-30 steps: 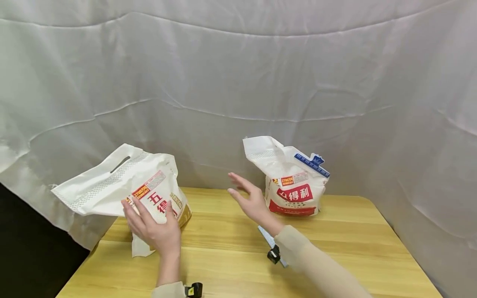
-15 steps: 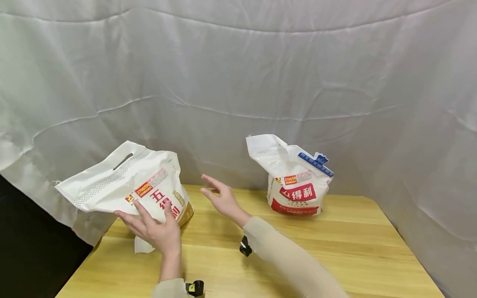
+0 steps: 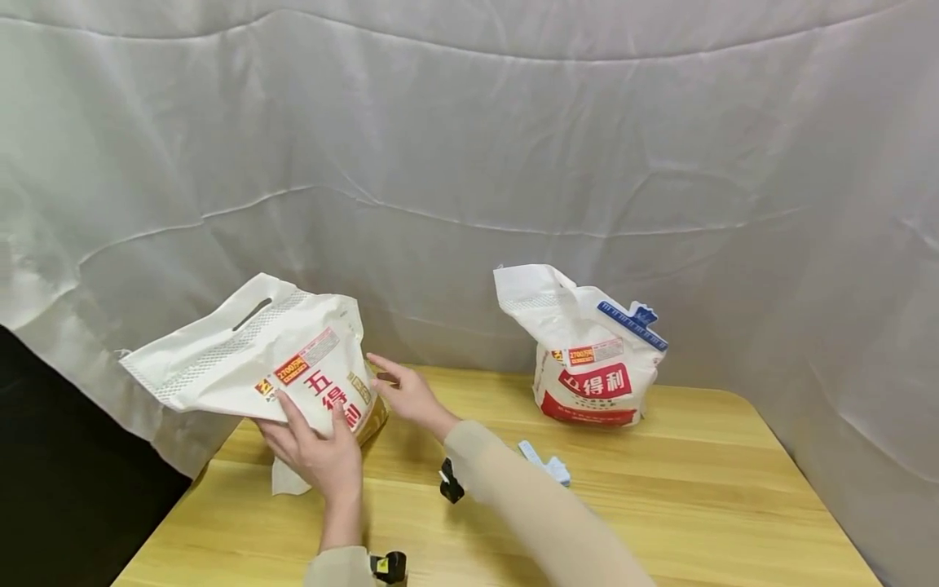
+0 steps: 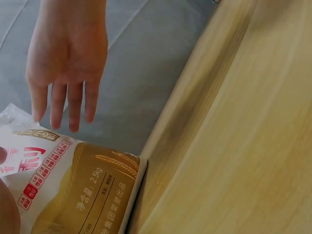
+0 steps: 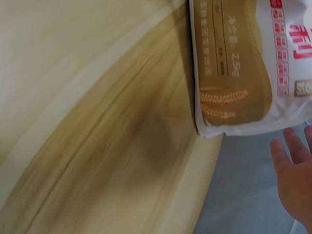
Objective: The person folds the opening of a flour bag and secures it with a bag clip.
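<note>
The gold-bottomed bag tilts just beyond our left hand, splayed and unclenched against it. Our right hand, loosely extended, is at the bag's edge; right of it we see a pale-blue clip, then a red-labelled bag.

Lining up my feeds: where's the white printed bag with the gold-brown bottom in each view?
Head: gold-bottomed bag left of centre, tilted.
Left wrist: gold-bottomed bag at lower left.
Right wrist: gold-bottomed bag at upper right.
Shared landmark: yellow wood-grain table, right side in left wrist, left side in right wrist.
</note>
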The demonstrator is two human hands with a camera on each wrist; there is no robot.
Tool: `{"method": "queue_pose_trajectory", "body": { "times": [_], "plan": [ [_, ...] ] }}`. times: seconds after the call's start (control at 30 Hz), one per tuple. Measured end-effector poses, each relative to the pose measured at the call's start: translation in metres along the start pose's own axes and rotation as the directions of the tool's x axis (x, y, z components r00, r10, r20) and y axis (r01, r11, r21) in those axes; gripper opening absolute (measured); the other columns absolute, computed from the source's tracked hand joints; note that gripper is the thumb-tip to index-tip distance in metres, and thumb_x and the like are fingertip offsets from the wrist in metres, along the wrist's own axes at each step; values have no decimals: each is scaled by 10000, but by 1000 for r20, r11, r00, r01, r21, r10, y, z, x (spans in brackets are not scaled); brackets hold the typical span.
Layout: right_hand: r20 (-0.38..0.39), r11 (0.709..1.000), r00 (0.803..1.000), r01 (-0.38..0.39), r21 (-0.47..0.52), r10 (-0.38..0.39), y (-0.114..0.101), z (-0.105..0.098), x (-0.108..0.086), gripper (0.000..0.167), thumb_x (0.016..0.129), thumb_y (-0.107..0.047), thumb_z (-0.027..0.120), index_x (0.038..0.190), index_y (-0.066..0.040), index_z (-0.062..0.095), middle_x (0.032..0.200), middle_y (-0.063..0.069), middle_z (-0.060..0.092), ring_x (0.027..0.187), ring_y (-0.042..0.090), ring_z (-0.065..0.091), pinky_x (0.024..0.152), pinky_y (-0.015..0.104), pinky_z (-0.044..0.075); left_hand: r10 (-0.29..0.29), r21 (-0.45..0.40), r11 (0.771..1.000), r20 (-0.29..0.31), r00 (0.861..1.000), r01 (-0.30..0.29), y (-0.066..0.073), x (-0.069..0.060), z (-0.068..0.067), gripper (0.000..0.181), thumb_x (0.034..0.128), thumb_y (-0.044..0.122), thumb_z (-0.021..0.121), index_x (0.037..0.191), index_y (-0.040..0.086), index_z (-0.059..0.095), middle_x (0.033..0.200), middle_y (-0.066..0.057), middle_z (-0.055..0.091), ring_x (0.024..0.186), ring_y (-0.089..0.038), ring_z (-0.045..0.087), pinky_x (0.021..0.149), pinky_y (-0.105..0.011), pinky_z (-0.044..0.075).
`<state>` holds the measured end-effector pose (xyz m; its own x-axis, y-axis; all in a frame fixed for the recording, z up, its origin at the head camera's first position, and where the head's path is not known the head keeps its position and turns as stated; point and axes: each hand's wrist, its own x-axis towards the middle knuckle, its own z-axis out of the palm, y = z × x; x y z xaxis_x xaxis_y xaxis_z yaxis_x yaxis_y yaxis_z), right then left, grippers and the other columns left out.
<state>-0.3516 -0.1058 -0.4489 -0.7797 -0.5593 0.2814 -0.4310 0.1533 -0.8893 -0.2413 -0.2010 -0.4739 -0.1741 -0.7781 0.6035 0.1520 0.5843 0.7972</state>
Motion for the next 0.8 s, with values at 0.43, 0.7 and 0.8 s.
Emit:
{"method": "queue_pose_trajectory", "body": {
  "times": [0.43, 0.7, 0.8],
  "plan": [
    [14, 994, 1000, -5, -110, 7, -6, 16, -2, 476, 1071, -257, 595, 1531, -348, 513, 1477, 59, 594, 549, 42, 453, 543, 192, 443, -74, 68, 995, 81, 994, 68, 1, -1, -2, 735, 922, 78, 752, 1582, 202, 452, 1661, -165, 342, 1546, -439, 217, 1255, -581, 135],
    [-19, 992, 1000, -12, -128, 10, -7, 18, -7, 455, 1065, -262, 604, 1509, -343, 544, 1454, 58, 615, 559, 49, 479, 568, 217, 463, -54, 137, 990, 102, 993, 40, 4, -4, -4, 651, 927, 89, 747, 1528, 219, 534, 1634, -242, 354, 1514, -496, 266, 1195, -676, 241],
    [-28, 990, 1000, 4, -143, -8, -8, 18, -7, 454, 1061, -250, 612, 1505, -326, 554, 1454, 56, 611, 660, 34, 539, 650, 208, 486, -25, 146, 989, 95, 995, 10, 4, -3, -3, 624, 926, 89, 752, 1509, 196, 555, 1610, -264, 382, 1497, -524, 282, 1175, -700, 259]
  ]
}}
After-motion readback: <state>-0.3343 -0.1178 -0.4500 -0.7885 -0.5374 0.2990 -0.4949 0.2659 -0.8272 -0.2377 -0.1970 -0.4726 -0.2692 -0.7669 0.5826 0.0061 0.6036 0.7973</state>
